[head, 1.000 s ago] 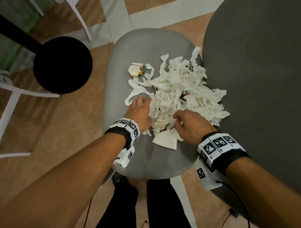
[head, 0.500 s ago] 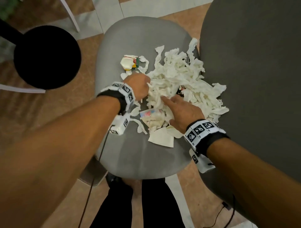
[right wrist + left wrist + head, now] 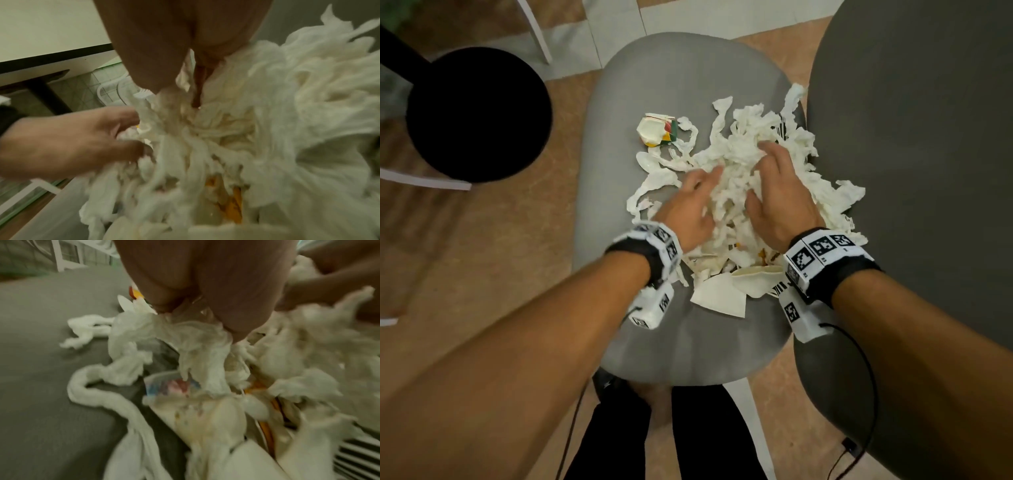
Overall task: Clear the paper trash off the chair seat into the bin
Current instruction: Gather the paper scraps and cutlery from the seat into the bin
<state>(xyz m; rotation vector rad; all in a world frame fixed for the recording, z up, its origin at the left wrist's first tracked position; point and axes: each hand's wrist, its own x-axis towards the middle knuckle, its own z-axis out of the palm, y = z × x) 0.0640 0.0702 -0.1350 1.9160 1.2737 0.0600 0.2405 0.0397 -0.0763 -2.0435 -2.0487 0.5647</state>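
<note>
White paper shreds (image 3: 736, 171) are all on the seat (image 3: 688, 342), heaped from its middle out toward 3 o'clock, so nothing has reached the bin (image 3: 479, 113) yet, the black round on the floor at 9 o'clock, if that is indeed the bin. Your left hand (image 3: 688, 209) and right hand (image 3: 777, 202) are dug into the heap side by side, fingers curled into the strips, gathering a bunch rather than lifting. A crumpled wrapper (image 3: 655, 132) at 11 o'clock and a flat sheet (image 3: 719, 294) at 6 o'clock lie outside your grasp; expect several trips.
</note>
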